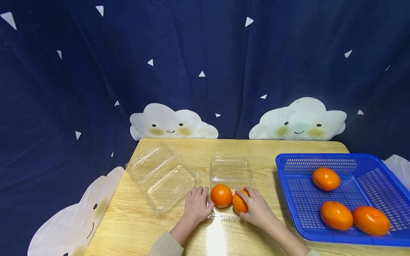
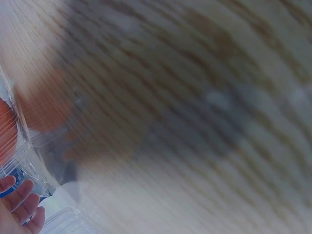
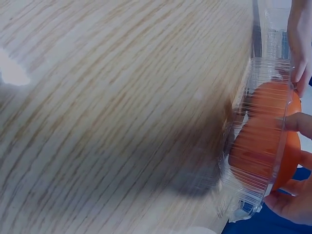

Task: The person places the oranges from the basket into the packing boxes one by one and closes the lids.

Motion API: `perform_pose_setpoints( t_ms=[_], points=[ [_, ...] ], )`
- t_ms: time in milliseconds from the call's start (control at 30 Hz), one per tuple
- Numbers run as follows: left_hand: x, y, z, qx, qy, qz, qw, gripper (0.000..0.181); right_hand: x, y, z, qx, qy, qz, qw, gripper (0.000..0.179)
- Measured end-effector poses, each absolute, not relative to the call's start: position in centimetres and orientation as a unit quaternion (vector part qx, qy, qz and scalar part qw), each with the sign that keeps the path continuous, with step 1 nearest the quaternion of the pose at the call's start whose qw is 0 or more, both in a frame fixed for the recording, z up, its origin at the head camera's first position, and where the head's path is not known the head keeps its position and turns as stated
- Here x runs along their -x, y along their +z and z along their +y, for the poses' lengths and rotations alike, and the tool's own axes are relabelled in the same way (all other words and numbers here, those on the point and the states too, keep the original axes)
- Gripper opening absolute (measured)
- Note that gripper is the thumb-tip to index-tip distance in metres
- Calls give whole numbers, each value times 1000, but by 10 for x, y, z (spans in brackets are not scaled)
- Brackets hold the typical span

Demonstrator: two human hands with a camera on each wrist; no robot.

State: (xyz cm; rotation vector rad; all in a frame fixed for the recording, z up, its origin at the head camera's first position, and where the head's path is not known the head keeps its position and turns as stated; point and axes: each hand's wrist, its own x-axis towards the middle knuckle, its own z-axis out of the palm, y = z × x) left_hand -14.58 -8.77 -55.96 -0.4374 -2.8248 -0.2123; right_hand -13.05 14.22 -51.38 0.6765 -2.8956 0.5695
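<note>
- At the far left, an opened-out clear container (image 1: 163, 181) lay askew on the table (image 1: 128, 231), near enough to the left hand (image 1: 196, 207) that knocking it seemed worth avoiding
- The left hand had its fingers extended and loose, gripping nothing, its thumb against the left side of the packing tray (image 1: 224, 213); light steadying there looked right, since hard pressure could bow such thin plastic
- The left orange (image 1: 221, 195) sat in the tray, whose lid (image 1: 231, 169) lay folded open on the far side
- The right orange (image 1: 239, 201) was beside it in the tray, and careful seating probably meant easing it level without shoving its neighbour
- The right hand (image 1: 258, 209) was partly closed, fingers and thumb curled round the right orange; a gradual, even release seemed safest
- At the far right, three oranges (image 1: 336, 215) lay in the blue basket (image 1: 288, 202)
</note>
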Motion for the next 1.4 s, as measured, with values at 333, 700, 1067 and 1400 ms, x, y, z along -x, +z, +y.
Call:
perform_pose_setpoints(
  t_ms=[333,700,1067,1400],
  points=[
    [146,-559,-88,147,-75,-979,118,33,134,-515,140,-202,204,-958,30,65],
    [146,-559,-88,145,-76,-979,121,33,136,-516,137,-178,219,-959,10,64],
    [146,-560,-88,149,-79,-976,139,34,134,-508,138,-187,228,-955,-6,64],
    [146,-561,-88,150,-80,-975,144,34,136,-502,139,-187,254,-949,-22,59]
  ],
)
